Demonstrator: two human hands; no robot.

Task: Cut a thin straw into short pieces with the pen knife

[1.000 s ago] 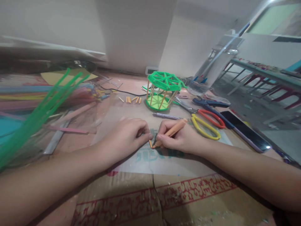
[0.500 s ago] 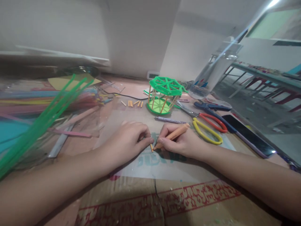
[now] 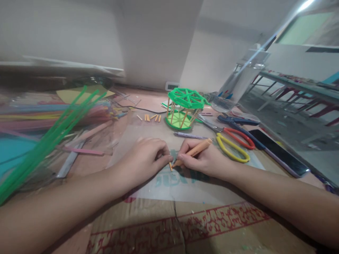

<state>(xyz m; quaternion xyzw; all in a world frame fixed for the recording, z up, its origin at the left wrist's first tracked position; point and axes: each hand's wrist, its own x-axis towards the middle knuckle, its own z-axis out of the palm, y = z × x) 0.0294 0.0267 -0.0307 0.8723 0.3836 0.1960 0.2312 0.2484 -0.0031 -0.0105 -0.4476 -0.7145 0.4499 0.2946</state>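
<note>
My left hand (image 3: 152,155) pinches a short orange-yellow stick (image 3: 171,167) between thumb and finger, over a white sheet (image 3: 156,192). My right hand (image 3: 198,155) holds an orange marker (image 3: 200,147), its dark tip right beside the stick. Beyond the hands stands a green round frame (image 3: 186,98) with thin wooden posts and a light green base. Several short sticks (image 3: 147,117) lie to the left of it. A purple pen (image 3: 190,135) rests just past my right hand.
Scissors with red and yellow handles (image 3: 233,148), blue-handled pliers (image 3: 238,120) and a phone (image 3: 280,153) lie at right. A clear container (image 3: 229,88) stands behind. Green strips (image 3: 50,141), a knife-like tool (image 3: 70,164) and coloured materials lie at left.
The marker tip has shifted slightly up along the stick. Both hands otherwise keep their places and their holds; the view has moved very slightly.
</note>
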